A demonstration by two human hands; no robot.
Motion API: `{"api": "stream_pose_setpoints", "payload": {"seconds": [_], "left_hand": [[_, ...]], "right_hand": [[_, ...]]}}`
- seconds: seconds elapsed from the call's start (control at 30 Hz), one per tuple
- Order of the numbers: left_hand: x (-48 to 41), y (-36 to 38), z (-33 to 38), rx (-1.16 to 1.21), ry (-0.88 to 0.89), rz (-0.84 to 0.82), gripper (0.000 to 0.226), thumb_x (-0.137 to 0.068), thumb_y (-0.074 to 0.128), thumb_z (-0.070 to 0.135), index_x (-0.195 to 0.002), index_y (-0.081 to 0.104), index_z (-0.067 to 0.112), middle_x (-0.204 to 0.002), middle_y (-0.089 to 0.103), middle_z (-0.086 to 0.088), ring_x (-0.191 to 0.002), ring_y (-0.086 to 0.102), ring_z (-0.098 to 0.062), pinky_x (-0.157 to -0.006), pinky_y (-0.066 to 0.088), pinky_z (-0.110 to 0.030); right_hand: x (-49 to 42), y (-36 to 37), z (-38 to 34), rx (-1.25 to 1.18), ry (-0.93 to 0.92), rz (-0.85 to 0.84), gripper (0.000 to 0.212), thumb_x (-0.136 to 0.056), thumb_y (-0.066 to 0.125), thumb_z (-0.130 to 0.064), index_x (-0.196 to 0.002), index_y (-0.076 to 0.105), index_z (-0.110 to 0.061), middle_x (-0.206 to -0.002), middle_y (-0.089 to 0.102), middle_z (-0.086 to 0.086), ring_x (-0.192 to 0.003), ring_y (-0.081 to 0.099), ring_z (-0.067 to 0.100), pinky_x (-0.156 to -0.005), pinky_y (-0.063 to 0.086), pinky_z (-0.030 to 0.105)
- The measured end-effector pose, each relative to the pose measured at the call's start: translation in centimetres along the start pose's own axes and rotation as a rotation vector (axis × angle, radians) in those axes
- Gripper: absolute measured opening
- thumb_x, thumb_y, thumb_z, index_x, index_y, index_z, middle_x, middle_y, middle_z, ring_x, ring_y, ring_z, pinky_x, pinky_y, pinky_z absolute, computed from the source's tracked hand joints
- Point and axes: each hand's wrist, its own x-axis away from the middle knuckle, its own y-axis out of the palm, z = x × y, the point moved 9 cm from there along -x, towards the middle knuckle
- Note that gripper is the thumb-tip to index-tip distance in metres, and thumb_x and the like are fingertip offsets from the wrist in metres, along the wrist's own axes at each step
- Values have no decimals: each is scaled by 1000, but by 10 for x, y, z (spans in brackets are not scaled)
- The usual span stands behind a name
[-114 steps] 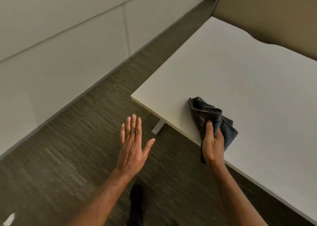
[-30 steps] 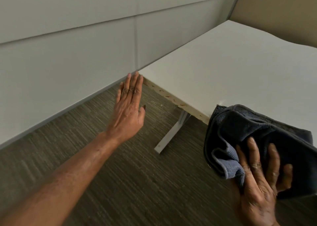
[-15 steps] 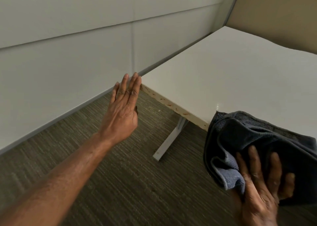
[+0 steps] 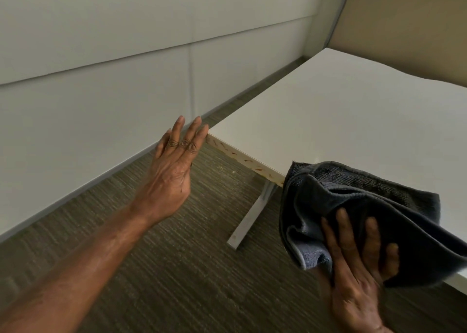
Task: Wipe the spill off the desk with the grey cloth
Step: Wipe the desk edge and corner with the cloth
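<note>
My right hand point(image 4: 358, 277) gripped the grey cloth point(image 4: 366, 206); my left hand point(image 4: 171, 170) was spread. The desk point(image 4: 341, 120) top looked clean (edge still stained, I judged).

The left hand point(image 4: 171, 173) is stretched out flat, its fingers point(image 4: 199, 135) touching the near left corner of the desk surface point(image 4: 341, 130). Left of and behind those fingers stands the panelled wall point(image 4: 101, 79); below them lies the carpet point(image 4: 177, 256). Right of them the surface runs off toward the partition point(image 4: 404, 24) at its far side. The right hand point(image 4: 358, 277) is at the surface's near edge, its fingers point(image 4: 341, 231) pressed on the cloth point(image 4: 366, 206), which drapes over that edge. Between the 2 hands, under the surface, the desk leg point(image 4: 252, 213) slants down to the carpet.
</note>
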Motion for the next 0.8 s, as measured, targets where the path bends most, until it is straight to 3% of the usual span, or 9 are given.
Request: {"api": "stream_pose_setpoints", "payload": {"seconds": [0.47,0.67,0.8], "left_hand": [[4,-1,-28,0,-7,-81,97,-88,54,-20,-165,20,27,-176,7,-4,-162,0,-29,-122,19,-68],[3,3,-29,-5,-16,-101,99,-89,54,-20,-165,17,31,-176,2,-1,-162,-3,-28,-122,20,-69],[2,2,-26,17,-10,-96,95,-91,51,-20,-165,18,31,-176,4,-1,-162,-3,-28,-125,16,-65]], "right_hand": [[-38,33,-56,-87,-63,-46,53,-110,21,-39,-155,30,-13,-171,6,-5,-158,1,23,-126,-9,43],[-53,46,-78,-18,-111,-100,53,-109,15,-40,-156,23,-16,-171,-5,-5,-158,-7,21,-126,-12,41],[-65,54,-94,-23,-153,-110,62,-101,35,-35,-158,20,-15,-171,-6,-3,-158,-9,21,-125,-13,41]]}}
